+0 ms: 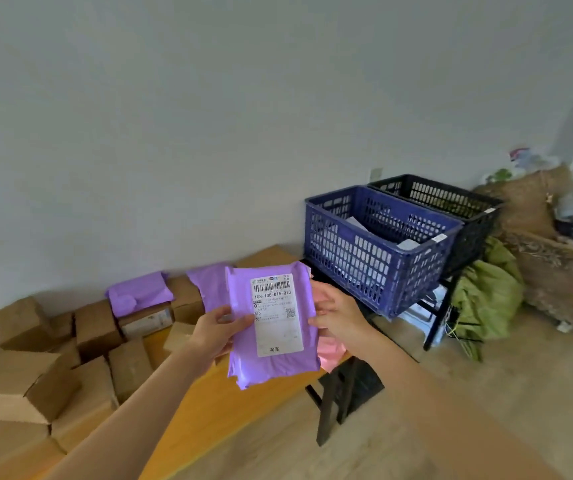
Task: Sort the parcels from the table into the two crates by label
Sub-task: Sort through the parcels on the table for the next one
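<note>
— Left grip (pixel 214 336)?
— Forearm raised, thumb over the left edge of the purple parcel (pixel 267 368), fingers behind it.
— Right grip (pixel 338 317)?
— Arm outstretched, pinching the right edge.

Looks like a bare storeroom pressed into parcel sorting. Holds plain brown cardboard boxes (pixel 35 382) heaped at the left end of an orange wooden table (pixel 215 410), with purple plastic mailer bags (pixel 137 292) along its far edge. Keeps a blue lattice plastic crate (pixel 364 265) and a black lattice plastic crate (pixel 468 202) on a black metal stand (pixel 440 317) past its right end, beside a stuffed green sack (pixel 485 299) and a plain grey wall (pixel 208 116).
</note>
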`<action>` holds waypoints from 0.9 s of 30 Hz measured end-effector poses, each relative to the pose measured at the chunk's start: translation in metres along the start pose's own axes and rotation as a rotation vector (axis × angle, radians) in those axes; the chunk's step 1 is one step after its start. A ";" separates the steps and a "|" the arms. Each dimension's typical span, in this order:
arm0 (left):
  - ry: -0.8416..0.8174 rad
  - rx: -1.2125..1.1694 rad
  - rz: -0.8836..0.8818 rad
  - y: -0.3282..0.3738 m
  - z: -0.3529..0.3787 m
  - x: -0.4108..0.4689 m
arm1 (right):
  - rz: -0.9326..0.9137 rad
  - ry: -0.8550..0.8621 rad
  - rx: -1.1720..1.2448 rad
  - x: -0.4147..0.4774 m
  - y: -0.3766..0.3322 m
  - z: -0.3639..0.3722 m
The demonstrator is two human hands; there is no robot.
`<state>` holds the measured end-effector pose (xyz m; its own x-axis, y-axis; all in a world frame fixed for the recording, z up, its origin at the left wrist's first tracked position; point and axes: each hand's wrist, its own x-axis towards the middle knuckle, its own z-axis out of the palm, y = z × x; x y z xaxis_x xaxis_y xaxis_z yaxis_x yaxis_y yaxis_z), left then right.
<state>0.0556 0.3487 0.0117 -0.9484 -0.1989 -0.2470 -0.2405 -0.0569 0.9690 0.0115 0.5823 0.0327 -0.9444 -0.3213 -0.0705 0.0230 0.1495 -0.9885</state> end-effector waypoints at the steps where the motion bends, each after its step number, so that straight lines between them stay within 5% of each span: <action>1: -0.020 0.004 0.003 0.001 0.012 0.005 | 0.012 0.024 0.001 -0.003 0.003 -0.011; 19: -0.227 0.110 -0.001 0.022 0.276 0.085 | 0.081 0.180 0.067 0.010 0.046 -0.274; 27: -0.145 0.138 -0.011 0.037 0.388 0.114 | 0.047 0.146 -0.021 0.035 0.043 -0.388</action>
<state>-0.1420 0.7035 0.0219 -0.9629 -0.0557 -0.2639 -0.2677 0.0782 0.9603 -0.1479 0.9400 0.0391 -0.9801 -0.1742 -0.0950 0.0628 0.1816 -0.9814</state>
